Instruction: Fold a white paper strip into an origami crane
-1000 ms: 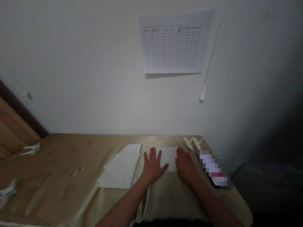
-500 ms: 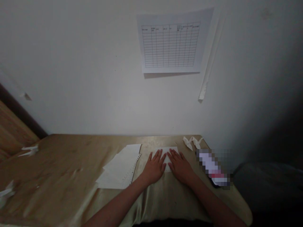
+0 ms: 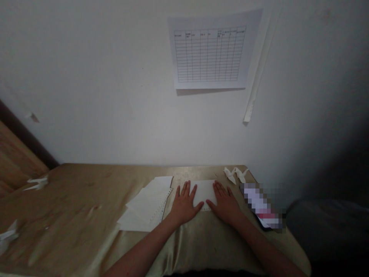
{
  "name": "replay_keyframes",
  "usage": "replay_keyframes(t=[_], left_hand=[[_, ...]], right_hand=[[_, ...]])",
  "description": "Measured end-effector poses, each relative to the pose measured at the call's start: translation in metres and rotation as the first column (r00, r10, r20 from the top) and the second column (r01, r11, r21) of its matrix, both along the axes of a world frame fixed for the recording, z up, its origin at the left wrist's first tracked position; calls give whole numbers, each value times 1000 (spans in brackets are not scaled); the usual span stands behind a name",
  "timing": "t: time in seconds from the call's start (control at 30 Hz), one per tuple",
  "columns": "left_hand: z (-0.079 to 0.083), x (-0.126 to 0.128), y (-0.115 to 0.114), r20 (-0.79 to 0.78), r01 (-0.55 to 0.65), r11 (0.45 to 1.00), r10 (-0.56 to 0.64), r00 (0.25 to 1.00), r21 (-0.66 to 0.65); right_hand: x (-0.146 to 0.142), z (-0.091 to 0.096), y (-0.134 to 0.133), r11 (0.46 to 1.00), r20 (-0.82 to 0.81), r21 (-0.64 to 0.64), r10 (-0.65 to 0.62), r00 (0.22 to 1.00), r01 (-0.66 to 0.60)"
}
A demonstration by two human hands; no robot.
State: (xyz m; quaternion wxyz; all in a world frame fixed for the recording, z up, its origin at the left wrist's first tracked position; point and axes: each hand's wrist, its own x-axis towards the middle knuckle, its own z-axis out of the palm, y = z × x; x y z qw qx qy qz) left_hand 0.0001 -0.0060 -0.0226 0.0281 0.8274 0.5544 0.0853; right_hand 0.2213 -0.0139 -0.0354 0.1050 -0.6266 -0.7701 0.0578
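Observation:
A white sheet of paper lies flat on the table, with a row of punched holes along its near edge. Over its left side my left hand rests palm down, fingers spread. On the right side my right hand lies flat in the same way. The two thumbs point toward each other near the sheet's lower edge, a small gap apart. Left of my left hand is a fanned stack of white hole-punched sheets.
Folded paper cranes sit at the back right corner. A phone with a blurred screen lies right of my right hand. More folded paper rests at the far left. A wall with a printed table sheet rises behind the cloth-covered table.
Both hands have slid apart, the left one leftward and the right one rightward, uncovering more of the sheet's middle.

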Motion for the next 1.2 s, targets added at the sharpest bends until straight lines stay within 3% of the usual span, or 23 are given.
replay_keyframes(t=[0.17, 0.33, 0.47, 0.6, 0.87, 1.2], left_hand=[[5, -1, -2, -5, 26, 1000, -26, 1000, -1], [8, -4, 0, 27, 152, 988, -151, 988, -37], [12, -10, 2, 31, 209, 972, -207, 978, -108], [16, -19, 5, 66, 276, 949, -269, 961, -150], [19, -19, 7, 106, 253, 952, -238, 966, -172], [17, -17, 9, 124, 221, 966, -205, 971, -134]], right_hand=[[8, -2, 0, 996, 8, 20, 81, 997, -81], [16, 5, 1, 988, -25, -7, 156, 987, -156], [23, 15, 7, 961, -171, -109, 234, 957, -255], [30, 21, 9, 945, -315, -111, 261, 912, -308], [36, 27, 7, 915, -408, -139, 295, 864, -379], [35, 29, 7, 918, -385, -164, 278, 880, -361]])
